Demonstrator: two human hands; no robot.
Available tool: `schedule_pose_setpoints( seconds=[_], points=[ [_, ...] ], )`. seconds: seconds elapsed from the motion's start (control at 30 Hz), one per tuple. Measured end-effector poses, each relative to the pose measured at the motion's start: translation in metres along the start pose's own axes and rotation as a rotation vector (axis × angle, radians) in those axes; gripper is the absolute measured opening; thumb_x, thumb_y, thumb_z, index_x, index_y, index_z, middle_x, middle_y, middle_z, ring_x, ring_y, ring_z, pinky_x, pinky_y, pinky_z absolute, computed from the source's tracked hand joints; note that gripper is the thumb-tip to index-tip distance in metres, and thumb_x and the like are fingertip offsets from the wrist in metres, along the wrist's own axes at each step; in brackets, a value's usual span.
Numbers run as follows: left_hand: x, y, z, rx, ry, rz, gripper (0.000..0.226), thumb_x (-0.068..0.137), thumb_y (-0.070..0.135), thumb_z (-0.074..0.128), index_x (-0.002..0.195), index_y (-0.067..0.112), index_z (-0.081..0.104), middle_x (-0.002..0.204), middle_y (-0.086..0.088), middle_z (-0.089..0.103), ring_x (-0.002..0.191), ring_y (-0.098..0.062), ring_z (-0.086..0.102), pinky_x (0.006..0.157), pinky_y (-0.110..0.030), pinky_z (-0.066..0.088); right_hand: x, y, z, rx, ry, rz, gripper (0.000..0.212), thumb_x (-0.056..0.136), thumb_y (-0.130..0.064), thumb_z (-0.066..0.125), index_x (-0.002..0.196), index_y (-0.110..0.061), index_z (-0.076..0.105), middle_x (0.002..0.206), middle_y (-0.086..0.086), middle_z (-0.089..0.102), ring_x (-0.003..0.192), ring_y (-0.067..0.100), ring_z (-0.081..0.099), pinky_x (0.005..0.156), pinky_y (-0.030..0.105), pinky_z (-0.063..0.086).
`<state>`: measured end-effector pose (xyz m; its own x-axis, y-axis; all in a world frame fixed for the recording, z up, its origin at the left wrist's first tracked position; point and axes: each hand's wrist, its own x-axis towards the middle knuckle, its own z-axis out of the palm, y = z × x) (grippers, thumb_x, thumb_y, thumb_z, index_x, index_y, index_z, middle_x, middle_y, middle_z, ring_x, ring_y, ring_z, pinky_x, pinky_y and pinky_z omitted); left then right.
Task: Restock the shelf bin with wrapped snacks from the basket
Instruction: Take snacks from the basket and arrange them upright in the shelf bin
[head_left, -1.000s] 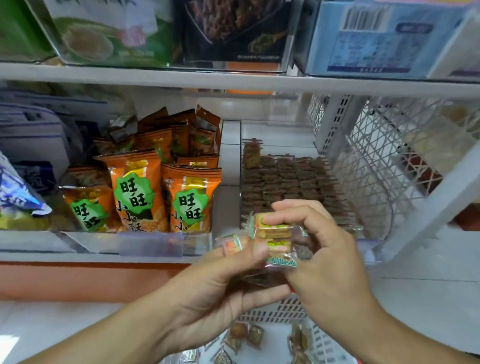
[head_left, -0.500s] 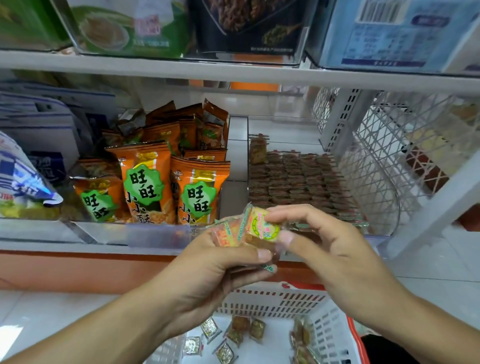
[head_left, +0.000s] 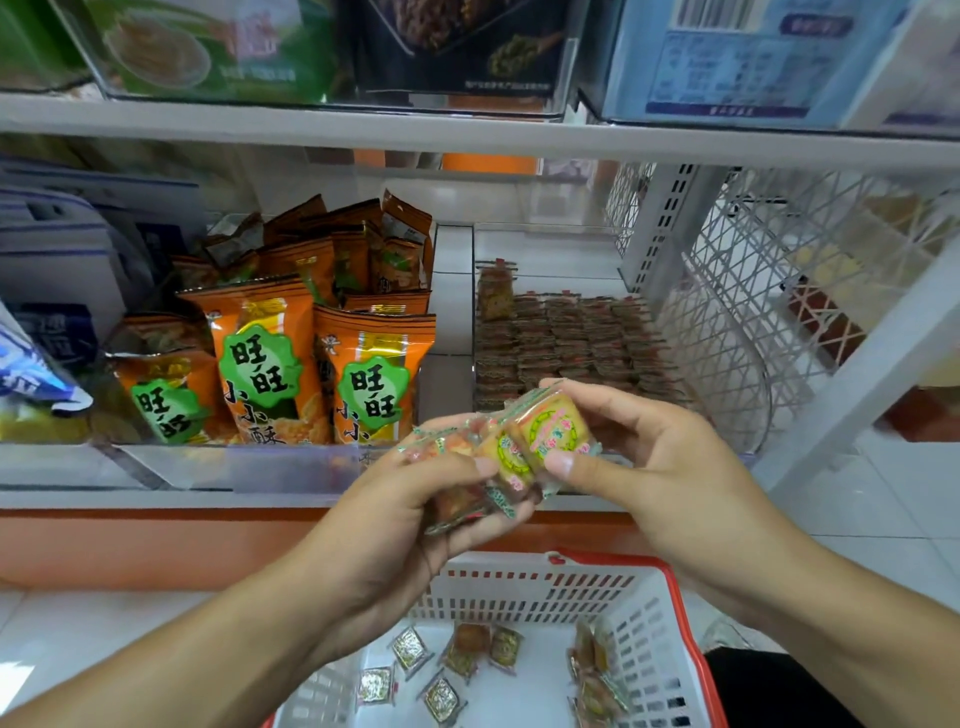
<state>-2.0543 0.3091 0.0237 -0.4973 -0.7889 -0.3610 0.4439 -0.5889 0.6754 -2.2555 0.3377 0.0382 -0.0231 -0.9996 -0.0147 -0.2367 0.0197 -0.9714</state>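
Below the fingers, a white basket (head_left: 545, 587) with a red rim, cut off at the frame's bottom, holds loose wrapped snacks (head_left: 457, 660). Above it, the left hand (head_left: 415, 499) grips a fanned stack of snacks (head_left: 467, 467); how many is unclear. Right hand (head_left: 639, 457) pinches one snack (head_left: 553, 428) at the stack's end. Beyond the fingers, the shelf bin (head_left: 571, 343) shows blurred rows, with orange bags (head_left: 260, 364) to its left.
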Motion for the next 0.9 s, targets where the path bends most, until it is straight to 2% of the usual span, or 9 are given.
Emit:
schedule_pose_setpoints(
  seconds=[0.1, 0.17, 0.27, 0.37, 0.47, 0.57, 0.63, 0.77, 0.9],
  points=[
    [0.001, 0.0, 0.002, -0.058, 0.014, -0.008, 0.056, 0.069, 0.0, 0.069, 0.124, -0.009, 0.059, 0.114, -0.031, 0.071, 0.102, -0.042, 0.073, 0.071, -0.037, 0.064, 0.002, 0.001, -0.001, 0.16, 0.023, 0.075, 0.036, 0.083, -0.009, 0.077, 0.116, -0.022, 0.069, 0.108, 0.001, 0.075, 0.105, 0.026, 0.069, 0.097, 0.042, 0.055],
    [0.002, 0.0, 0.002, -0.078, 0.024, -0.003, 0.057, 0.066, -0.001, 0.069, 0.121, -0.012, 0.06, 0.113, -0.032, 0.072, 0.102, -0.041, 0.074, 0.069, -0.035, 0.064, 0.002, 0.001, -0.003, 0.245, 0.024, 0.106, 0.031, 0.084, -0.007, 0.075, 0.112, -0.019, 0.068, 0.106, 0.007, 0.075, 0.106, 0.035, 0.068, 0.09, 0.045, 0.053],
    [0.003, 0.0, 0.0, -0.052, 0.035, 0.042, 0.058, 0.066, 0.001, 0.071, 0.122, -0.008, 0.061, 0.113, -0.03, 0.072, 0.102, -0.04, 0.074, 0.07, -0.034, 0.064, 0.001, 0.001, -0.003, 0.329, 0.021, 0.169, 0.038, 0.084, -0.006, 0.074, 0.117, -0.021, 0.062, 0.106, 0.01, 0.075, 0.102, 0.034, 0.069, 0.074, 0.036, 0.052],
    [0.004, -0.001, -0.001, 0.021, 0.044, 0.123, 0.051, 0.07, 0.001, 0.073, 0.12, 0.004, 0.066, 0.114, -0.025, 0.074, 0.101, -0.038, 0.075, 0.073, -0.032, 0.064, -0.004, 0.0, 0.001, 0.408, -0.041, 0.244, 0.05, 0.078, -0.019, 0.074, 0.126, -0.03, 0.061, 0.112, 0.003, 0.075, 0.107, 0.025, 0.071, 0.064, 0.028, 0.053],
    [0.005, -0.003, -0.003, 0.087, 0.025, 0.191, 0.047, 0.077, -0.004, 0.074, 0.121, 0.009, 0.067, 0.117, -0.024, 0.073, 0.106, -0.036, 0.073, 0.076, -0.031, 0.062, -0.009, 0.001, 0.009, 0.422, -0.143, 0.296, 0.038, 0.087, -0.028, 0.068, 0.124, -0.033, 0.069, 0.119, -0.004, 0.074, 0.106, 0.007, 0.069, 0.069, 0.027, 0.054],
    [0.005, -0.004, -0.004, 0.216, 0.044, 0.251, 0.059, 0.072, -0.001, 0.082, 0.128, 0.007, 0.061, 0.118, -0.022, 0.073, 0.112, -0.036, 0.071, 0.089, -0.039, 0.061, -0.013, 0.002, 0.016, 0.485, -0.186, 0.34, 0.031, 0.089, -0.033, 0.065, 0.118, -0.027, 0.074, 0.118, -0.003, 0.074, 0.099, 0.006, 0.067, 0.073, 0.026, 0.055],
    [0.004, -0.004, -0.004, 0.312, 0.057, 0.282, 0.061, 0.068, 0.005, 0.086, 0.126, 0.009, 0.064, 0.116, -0.018, 0.075, 0.111, -0.034, 0.071, 0.094, -0.043, 0.058, -0.015, 0.003, 0.02, 0.489, -0.197, 0.325, 0.032, 0.088, -0.033, 0.066, 0.118, -0.026, 0.074, 0.12, -0.003, 0.073, 0.102, 0.008, 0.068, 0.075, 0.026, 0.056],
    [0.004, -0.002, -0.006, 0.294, 0.074, 0.274, 0.064, 0.064, -0.001, 0.09, 0.122, 0.008, 0.065, 0.112, -0.021, 0.075, 0.105, -0.036, 0.074, 0.081, -0.039, 0.063, -0.014, 0.001, 0.018, 0.525, -0.166, 0.284, 0.036, 0.083, -0.029, 0.073, 0.119, -0.025, 0.072, 0.121, 0.002, 0.073, 0.111, 0.014, 0.068, 0.079, 0.032, 0.055],
    [0.004, 0.003, -0.01, 0.256, 0.099, 0.248, 0.056, 0.066, 0.005, 0.083, 0.12, 0.009, 0.067, 0.109, -0.019, 0.076, 0.097, -0.031, 0.076, 0.072, -0.031, 0.062, -0.006, -0.003, 0.006, 0.549, -0.103, 0.198, 0.039, 0.079, -0.025, 0.076, 0.118, -0.023, 0.072, 0.121, 0.006, 0.073, 0.112, 0.02, 0.069, 0.083, 0.035, 0.055]
  ],
)
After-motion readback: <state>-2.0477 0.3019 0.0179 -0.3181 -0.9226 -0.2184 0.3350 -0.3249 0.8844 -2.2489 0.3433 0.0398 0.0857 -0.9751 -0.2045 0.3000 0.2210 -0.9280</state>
